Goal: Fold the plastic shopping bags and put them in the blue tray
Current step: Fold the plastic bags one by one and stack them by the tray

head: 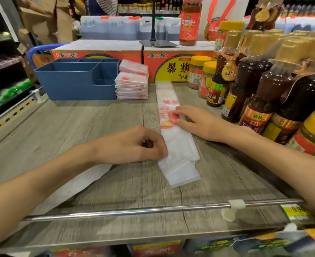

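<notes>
A white plastic shopping bag [177, 145] with red print lies folded into a long narrow strip on the wooden shelf, running from the near middle toward the back. My left hand [134, 145] pinches the strip's left edge near its lower part, fingers curled. My right hand [195, 121] presses flat on the strip's red-printed middle. The blue tray [75, 84] with several compartments stands at the back left. A stack of folded bags [131, 84] sits right beside the tray. Another white bag [75, 186] lies flat under my left forearm.
Dark sauce bottles [264, 86] and yellow-lidded jars [199, 71] crowd the right side. Orange cartons [171, 64] line the back behind the tray. A metal rail [153, 210] runs along the shelf's near edge, with a yellow price tag [297, 212] at the right.
</notes>
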